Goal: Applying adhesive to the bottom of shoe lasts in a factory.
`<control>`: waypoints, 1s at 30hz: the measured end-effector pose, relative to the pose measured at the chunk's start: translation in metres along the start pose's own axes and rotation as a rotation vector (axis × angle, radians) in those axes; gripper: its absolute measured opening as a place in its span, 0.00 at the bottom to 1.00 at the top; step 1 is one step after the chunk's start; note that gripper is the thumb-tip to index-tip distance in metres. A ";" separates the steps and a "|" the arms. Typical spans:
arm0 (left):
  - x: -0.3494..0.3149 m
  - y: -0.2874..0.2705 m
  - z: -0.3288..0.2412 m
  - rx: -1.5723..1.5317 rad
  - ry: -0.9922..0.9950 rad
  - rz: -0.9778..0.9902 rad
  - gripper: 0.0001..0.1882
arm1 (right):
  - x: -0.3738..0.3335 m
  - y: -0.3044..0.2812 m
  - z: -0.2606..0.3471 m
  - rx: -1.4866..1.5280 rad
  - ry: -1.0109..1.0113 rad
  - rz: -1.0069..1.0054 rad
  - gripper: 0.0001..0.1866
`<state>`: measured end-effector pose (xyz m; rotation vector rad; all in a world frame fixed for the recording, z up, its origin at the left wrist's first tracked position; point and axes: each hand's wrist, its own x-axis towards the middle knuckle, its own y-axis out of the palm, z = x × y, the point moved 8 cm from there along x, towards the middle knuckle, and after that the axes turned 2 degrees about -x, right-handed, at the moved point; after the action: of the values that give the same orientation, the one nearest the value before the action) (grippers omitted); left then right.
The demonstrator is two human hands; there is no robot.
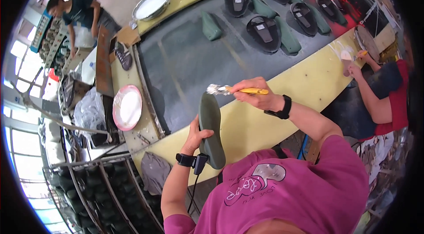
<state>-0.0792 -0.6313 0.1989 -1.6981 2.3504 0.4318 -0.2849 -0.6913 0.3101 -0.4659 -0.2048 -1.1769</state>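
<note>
A dark green shoe last (210, 123) stands tilted upward in front of me, its flat underside facing me. My left hand (195, 136) is closed around its side, thumb across the edge. In my right hand (258, 97) is a paintbrush (217, 89) with a yellow handle, held between fingers and thumb. White paste coats its bristles, which are right at the upper tip of the last; whether they touch it I cannot tell. Left of the last, a pink-rimmed basin (115, 109) with white paste sits on the yellow bench edge.
Several black shoe uppers (263, 35) and green lasts (289, 37) lie on the grey conveyor belt (181, 64). Another white-filled basin (152, 17) stands across it. At right a co-worker (388, 101) brushes a sole-shaped piece. A rack (95, 190) stands lower left; another person (84, 17) is behind.
</note>
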 end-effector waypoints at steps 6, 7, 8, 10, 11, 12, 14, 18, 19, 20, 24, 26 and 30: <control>0.035 0.027 0.001 -0.192 -0.118 0.106 0.34 | -0.011 -0.010 -0.075 0.431 0.384 -0.003 0.04; 0.043 0.026 0.010 -0.252 -0.169 0.063 0.30 | -0.019 -0.018 -0.093 0.431 0.445 -0.005 0.05; 0.055 0.029 0.012 -0.245 -0.169 0.057 0.30 | -0.032 -0.027 -0.111 0.339 0.537 0.022 0.05; 0.081 0.034 0.002 -0.211 -0.162 0.102 0.28 | -0.055 -0.038 -0.144 0.257 0.570 -0.015 0.06; 0.101 0.035 0.001 -0.146 -0.160 0.113 0.29 | -0.054 -0.051 -0.133 0.190 0.508 -0.061 0.05; 0.123 0.034 0.010 -0.121 -0.210 0.096 0.31 | -0.059 -0.063 -0.129 0.177 0.460 -0.148 0.04; 0.175 0.034 0.019 -0.023 -0.155 -0.001 0.35 | -0.062 -0.082 -0.130 0.164 0.377 -0.297 0.02; 0.269 0.032 0.026 0.189 -0.122 -0.107 0.39 | -0.063 -0.109 -0.146 0.055 0.323 -0.358 0.03; 0.285 0.028 0.028 0.351 -0.117 -0.182 0.40 | -0.058 -0.113 -0.142 -0.018 0.250 -0.340 0.04; 0.301 0.032 0.036 0.343 -0.125 -0.193 0.40 | -0.054 -0.117 -0.137 -0.089 0.178 -0.320 0.04; 0.359 0.026 0.047 0.557 -0.046 -0.361 0.38 | -0.045 -0.129 -0.150 -0.146 0.189 -0.295 0.05; 0.367 0.020 0.053 0.536 -0.039 -0.370 0.36 | -0.043 -0.127 -0.160 -0.125 0.231 -0.296 0.06; 0.334 0.017 0.009 0.582 -0.065 -0.182 0.24 | -0.035 -0.119 -0.159 -0.015 0.215 -0.322 0.06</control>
<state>-0.2001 -0.9202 0.0805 -1.5521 1.9801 -0.2119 -0.4214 -0.7706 0.1842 -0.3225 -0.0859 -1.5341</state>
